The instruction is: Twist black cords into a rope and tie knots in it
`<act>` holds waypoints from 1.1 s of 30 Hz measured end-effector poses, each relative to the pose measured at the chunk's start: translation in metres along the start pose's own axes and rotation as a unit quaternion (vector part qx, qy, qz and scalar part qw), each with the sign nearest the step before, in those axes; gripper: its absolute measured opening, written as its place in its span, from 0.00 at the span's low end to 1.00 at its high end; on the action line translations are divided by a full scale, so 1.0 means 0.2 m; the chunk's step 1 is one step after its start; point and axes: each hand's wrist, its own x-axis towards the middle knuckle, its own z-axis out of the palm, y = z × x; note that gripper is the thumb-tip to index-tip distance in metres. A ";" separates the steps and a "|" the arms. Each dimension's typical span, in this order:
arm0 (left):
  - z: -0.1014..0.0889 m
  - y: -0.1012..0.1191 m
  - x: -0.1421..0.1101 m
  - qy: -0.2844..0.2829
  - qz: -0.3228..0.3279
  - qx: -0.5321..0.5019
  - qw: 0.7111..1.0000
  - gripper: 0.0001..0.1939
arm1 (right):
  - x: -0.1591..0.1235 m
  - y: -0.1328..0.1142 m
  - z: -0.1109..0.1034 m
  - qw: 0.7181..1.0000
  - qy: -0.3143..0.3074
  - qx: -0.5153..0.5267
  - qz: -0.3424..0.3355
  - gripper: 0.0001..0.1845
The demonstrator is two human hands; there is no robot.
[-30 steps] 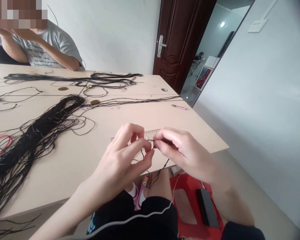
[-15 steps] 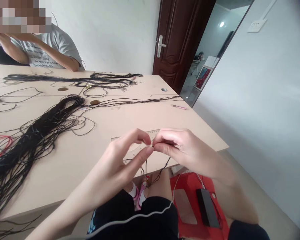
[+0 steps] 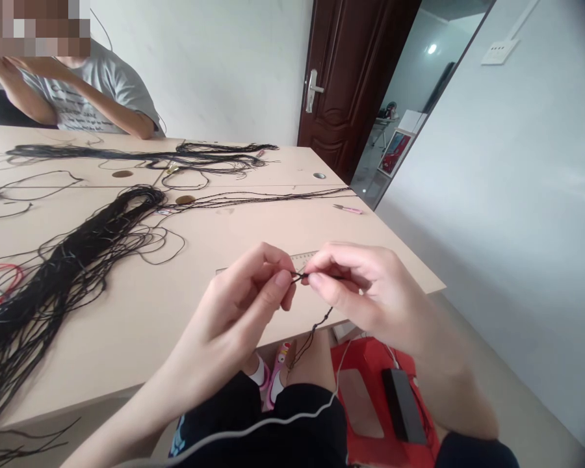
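Above the table's front edge, my left hand [image 3: 253, 292] pinches strands of a thin black cord [image 3: 298, 277] between thumb and fingers. Facing it, my right hand [image 3: 361, 283] is closed on the same cord, with a short dark stretch showing between the fingertips. From beneath the right hand, a knotted part of the cord [image 3: 320, 323] hangs past the table edge toward my leg. Behind both hands lies a clear ruler [image 3: 304, 257], mostly covered by them.
A thick bundle of black cords [image 3: 88, 247] lies at the left, near a red cord [image 3: 10, 286]. More black cords [image 3: 141, 155] stretch across the far side. Small pink-handled snips [image 3: 348, 209] rest at the right. A person [image 3: 102, 91] sits opposite. A white cable [image 3: 253, 426] crosses my lap.
My hands have moved slightly apart, and crossed strands of the cord now show between them. The left fingers have closed onto the cord; before, they were more spread.
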 end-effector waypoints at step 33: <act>0.00 0.02 0.00 -0.015 -0.023 -0.029 0.999 0.06 | -0.03 0.03 0.03 0.999 0.030 0.042 0.011 0.04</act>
